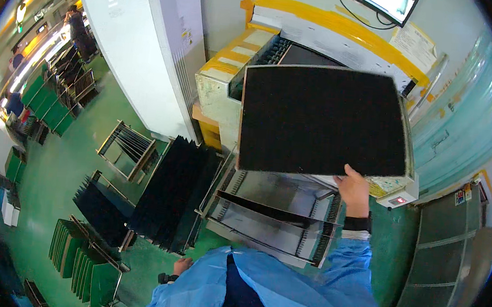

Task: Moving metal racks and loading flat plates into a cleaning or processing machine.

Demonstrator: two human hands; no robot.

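Note:
A large flat black panel [325,122] is raised in front of me, in front of a machine [219,95] with yellow tape along its edges. My right hand [353,191] grips the panel's near edge close to its right corner, thumb on the upper face. Under the panel stands a slotted rack [325,242] with one dark board [264,209] across it. My left hand [182,266] hangs low beside my blue smock [198,292], near a rack packed with upright black panels [172,197]. Its fingers are too small and partly hidden to read.
Racks with dark boards [101,208] and green boards [87,268] stand on the green floor at left. A tall white cabinet unit [132,44] rises beside the machine. Clear plastic sheeting [465,126] hangs at right, above grey framed panels [438,258]. A person [80,34] stands far left.

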